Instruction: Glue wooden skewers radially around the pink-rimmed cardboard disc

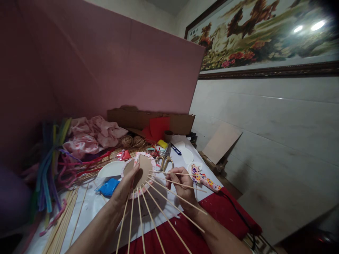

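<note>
My left hand [129, 181] grips a round cardboard disc [144, 167] by its left side, thumb over the front. Pink patterned material edges the disc. Several thin wooden sticks [150, 222] fan out from its lower and right rim. My right hand [182, 185] is closed around a wooden stick [161, 172] at the disc's right edge, fingers pinched on it; another stick passes close by the same fingers. Just beyond that hand lie gold-handled scissors [167, 163]. To its right rests a glue gun [205, 179] with a colourful flowered pattern.
Loose sticks [59, 222], pipe cleaners [47, 176] and crumpled pink cloth [97, 132] cover the left side. A blue packet [108, 187] lies beside my left wrist. Farther back are twine balls [127, 141], a utility knife [176, 149] and a cardboard strip [182, 123]. A dark cord [235, 206] trails right.
</note>
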Tool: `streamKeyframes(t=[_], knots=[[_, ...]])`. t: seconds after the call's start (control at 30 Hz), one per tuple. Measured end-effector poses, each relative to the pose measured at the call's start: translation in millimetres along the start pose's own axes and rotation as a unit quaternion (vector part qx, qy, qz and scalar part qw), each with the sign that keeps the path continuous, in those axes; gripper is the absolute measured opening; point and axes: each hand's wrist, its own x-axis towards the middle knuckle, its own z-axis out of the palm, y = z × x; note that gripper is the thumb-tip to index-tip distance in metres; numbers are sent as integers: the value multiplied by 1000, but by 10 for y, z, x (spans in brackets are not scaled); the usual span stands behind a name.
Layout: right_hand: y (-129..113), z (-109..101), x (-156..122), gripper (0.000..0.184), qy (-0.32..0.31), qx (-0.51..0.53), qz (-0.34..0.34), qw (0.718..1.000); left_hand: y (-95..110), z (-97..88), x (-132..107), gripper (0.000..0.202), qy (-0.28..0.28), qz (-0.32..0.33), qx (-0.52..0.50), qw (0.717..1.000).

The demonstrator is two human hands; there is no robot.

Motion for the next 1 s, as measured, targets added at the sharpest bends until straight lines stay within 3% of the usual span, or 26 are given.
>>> streamKeyframes(t=[1.0], knots=[[7, -12, -3, 7, -5, -1, -5, 1000, -7, -10, 9, 36, 2, -18, -7, 1000]])
